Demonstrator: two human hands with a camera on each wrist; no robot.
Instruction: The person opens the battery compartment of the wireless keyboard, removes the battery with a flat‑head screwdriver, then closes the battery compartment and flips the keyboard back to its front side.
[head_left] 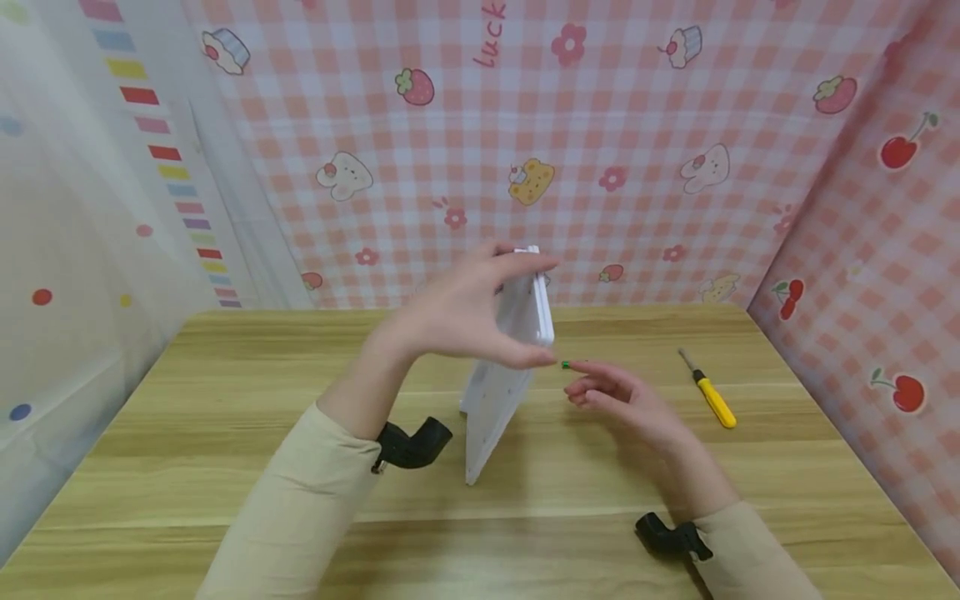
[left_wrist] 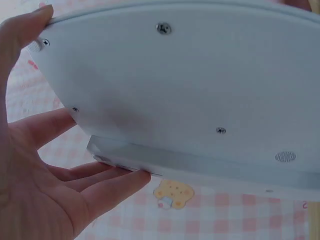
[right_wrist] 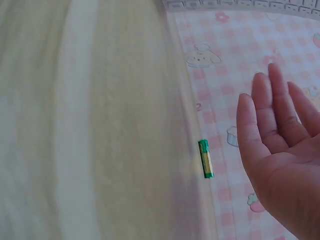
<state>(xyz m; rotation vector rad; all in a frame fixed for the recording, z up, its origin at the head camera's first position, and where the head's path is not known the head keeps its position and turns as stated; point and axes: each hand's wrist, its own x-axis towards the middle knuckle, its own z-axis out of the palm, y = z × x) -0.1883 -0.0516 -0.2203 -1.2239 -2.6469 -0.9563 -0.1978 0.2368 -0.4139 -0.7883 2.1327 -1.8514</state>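
My left hand (head_left: 461,312) grips a white keyboard (head_left: 497,408) by one end and holds it on edge above the table. In the left wrist view, the keyboard's underside (left_wrist: 190,80) shows several screws and a raised ridge, with the thumb on one edge and fingertips at the ridge. Part of its key rows (right_wrist: 240,6) shows at the top of the right wrist view. To the right, my right hand (head_left: 633,408) is held above the table, fingers loosely extended and holding nothing. A green and gold battery (right_wrist: 205,159) lies near the table's far edge, mostly hidden in the head view.
A yellow-handled screwdriver (head_left: 716,400) lies on the wooden table (head_left: 187,467), right of my right hand. Pink checked cloth (head_left: 465,125) hangs behind the table and along its right side; a pale dotted curtain (head_left: 67,250) is at the left.
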